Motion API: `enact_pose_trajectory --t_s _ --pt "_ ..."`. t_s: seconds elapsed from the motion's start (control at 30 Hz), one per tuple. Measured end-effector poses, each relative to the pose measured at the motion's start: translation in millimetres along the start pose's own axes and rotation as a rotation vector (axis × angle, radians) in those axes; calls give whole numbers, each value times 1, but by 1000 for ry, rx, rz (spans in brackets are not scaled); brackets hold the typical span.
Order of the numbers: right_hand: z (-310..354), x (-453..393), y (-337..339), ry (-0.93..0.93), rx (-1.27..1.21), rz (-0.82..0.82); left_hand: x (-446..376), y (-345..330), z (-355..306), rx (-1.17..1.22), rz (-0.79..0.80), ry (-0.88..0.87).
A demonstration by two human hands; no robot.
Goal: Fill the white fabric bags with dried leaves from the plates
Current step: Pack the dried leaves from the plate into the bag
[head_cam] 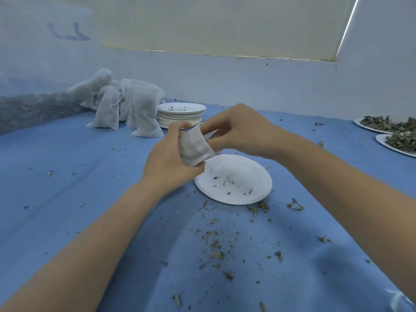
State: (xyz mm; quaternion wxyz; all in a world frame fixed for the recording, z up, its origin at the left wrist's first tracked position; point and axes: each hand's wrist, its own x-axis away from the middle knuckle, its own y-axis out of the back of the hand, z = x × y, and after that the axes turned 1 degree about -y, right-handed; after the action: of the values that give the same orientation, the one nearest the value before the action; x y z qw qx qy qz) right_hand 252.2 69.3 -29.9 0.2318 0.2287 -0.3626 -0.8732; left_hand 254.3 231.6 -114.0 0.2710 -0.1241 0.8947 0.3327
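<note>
My left hand (168, 158) grips a small white fabric bag (194, 147) from the left, fingers curled round its body. My right hand (236, 129) pinches the bag's top edge from the right. Both hands hold the bag just above the far-left rim of a white paper plate (234, 179), which carries only a few leaf crumbs. Two plates heaped with dried leaves (382, 124) (403, 143) sit at the far right edge. A pile of white fabric bags (132, 104) lies at the back left.
A stack of used paper plates (181, 114) stands beside the bag pile. Leaf bits (216, 244) are scattered over the blue cloth (67, 176) in front of the plate. A pale wall rises close behind the table.
</note>
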Motion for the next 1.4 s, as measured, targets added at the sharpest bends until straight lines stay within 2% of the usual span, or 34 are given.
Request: enact_pose_trajectory --t_s 0.13,0.23,0.3,0.4,0.43,0.53,0.77,0.93,1.1,1.2,1.3,1.4 --pt "-14 19 0 -28 -80 -239 0 -2 -6 -15 11 19" --pt "-32 37 1 -141 -63 -358 1 -1 -9 -31 21 21" --pt "-45 47 -2 -269 17 -260 3 0 -12 -40 23 39" --pt "-60 56 -15 -506 302 42 7 2 -18 5 2 93" --pt "-64 58 -20 -555 373 97 8 3 -19 28 -5 112" --pt "-73 58 -31 -633 377 128 11 3 -22 52 -18 165" --pt "-72 40 -31 -571 281 -36 -4 11 -15 21 -73 288" --pt "-57 -7 -14 -493 211 -180 -43 27 -2 26 -156 367" --pt "-49 -76 0 -460 216 -191 -91 38 20 60 -199 410" --pt "-56 -120 3 -511 230 -180 -117 40 44 42 -225 478" --pt "-70 -164 1 -604 254 -222 -139 39 75 -54 -250 610" --pt "-82 -201 -8 -676 302 -207 -151 39 105 -51 -242 744"
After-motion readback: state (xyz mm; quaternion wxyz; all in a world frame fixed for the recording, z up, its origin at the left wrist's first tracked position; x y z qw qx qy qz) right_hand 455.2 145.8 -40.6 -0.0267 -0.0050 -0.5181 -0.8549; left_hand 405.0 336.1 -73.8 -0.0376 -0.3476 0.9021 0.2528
